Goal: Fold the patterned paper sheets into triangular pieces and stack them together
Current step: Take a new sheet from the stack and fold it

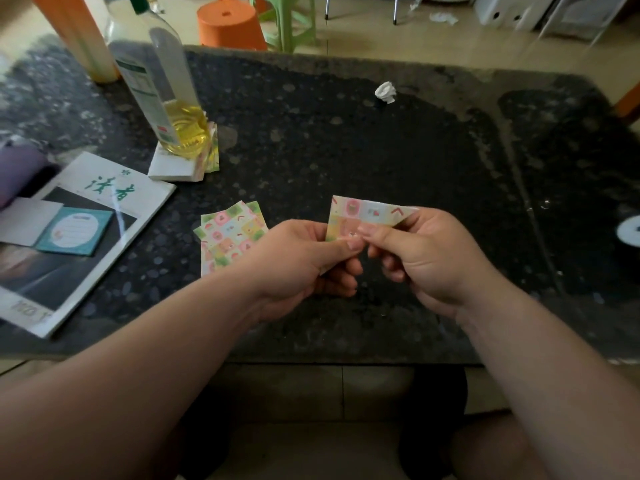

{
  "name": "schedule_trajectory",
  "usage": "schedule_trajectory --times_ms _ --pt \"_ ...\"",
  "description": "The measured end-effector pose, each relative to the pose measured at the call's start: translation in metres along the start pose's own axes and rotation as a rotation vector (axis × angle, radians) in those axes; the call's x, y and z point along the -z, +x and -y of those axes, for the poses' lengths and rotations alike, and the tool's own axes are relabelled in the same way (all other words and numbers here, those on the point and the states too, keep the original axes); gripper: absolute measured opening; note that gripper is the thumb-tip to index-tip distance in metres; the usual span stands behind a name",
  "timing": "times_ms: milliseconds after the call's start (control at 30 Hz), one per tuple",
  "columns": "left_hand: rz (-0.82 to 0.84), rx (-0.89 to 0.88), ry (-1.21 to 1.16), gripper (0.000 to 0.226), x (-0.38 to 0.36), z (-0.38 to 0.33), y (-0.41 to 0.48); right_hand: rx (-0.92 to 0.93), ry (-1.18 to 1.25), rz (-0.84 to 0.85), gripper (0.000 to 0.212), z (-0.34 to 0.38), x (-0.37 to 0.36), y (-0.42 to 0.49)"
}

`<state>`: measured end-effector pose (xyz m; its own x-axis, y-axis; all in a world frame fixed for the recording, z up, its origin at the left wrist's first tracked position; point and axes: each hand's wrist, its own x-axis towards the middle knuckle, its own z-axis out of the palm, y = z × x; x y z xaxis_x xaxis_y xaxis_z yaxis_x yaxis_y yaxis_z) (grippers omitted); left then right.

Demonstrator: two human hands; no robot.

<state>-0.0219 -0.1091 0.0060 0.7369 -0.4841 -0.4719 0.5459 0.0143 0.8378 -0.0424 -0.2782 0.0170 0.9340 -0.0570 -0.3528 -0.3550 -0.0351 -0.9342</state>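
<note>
A dark speckled stone surface (pixel 346 140) fills the view from above. At nine o'clock lies a white magazine with green characters (pixel 86 237). At eleven o'clock a clear plastic bottle of yellow oil (pixel 166 98) stands on a white paper block (pixel 169 169). Just left of centre, a loose pile of pastel patterned paper sheets (pixel 230 233) lies flat on the surface.

At centre, the left hand (pixel 298 265) pinches the lower left edge of a partly folded patterned sheet (pixel 363 214), thumb on top. At three o'clock of it, the right hand (pixel 426 261) pinches the same sheet's right side between thumb and forefinger. The sheet is held above the surface, its top edge straight and its right corner turned down at a slant. At one o'clock, well apart, sits a crumpled white paper ball (pixel 386 92).

The paper looks thin, light and floppy. It should crease easily, and wrinkle or tear if tugged. Fingertip holds at edges and corners seem best, leaving the fold line free for pressing.
</note>
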Motion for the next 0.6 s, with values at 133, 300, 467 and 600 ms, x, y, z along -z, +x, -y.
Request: schedule_trajectory --times_ms 133,300,467,600 --pt "-0.066 -0.025 0.083 0.025 0.002 -0.001 -0.001 -0.021 -0.014 -0.032 0.02 0.006 0.005 0.004" --pt "-0.186 -0.171 0.242 0.039 0.004 0.001 -0.004 -0.066 0.077 -0.03 0.019 0.01 0.009 0.006" --pt "-0.214 -0.271 0.372 0.052 0.01 0.0 -0.004 -0.113 0.147 -0.004 0.013 0.008 0.008 0.006" --pt "-0.189 -0.275 0.429 0.061 0.015 -0.001 -0.002 -0.105 0.165 0.008 0.012 0.007 0.008 0.004"
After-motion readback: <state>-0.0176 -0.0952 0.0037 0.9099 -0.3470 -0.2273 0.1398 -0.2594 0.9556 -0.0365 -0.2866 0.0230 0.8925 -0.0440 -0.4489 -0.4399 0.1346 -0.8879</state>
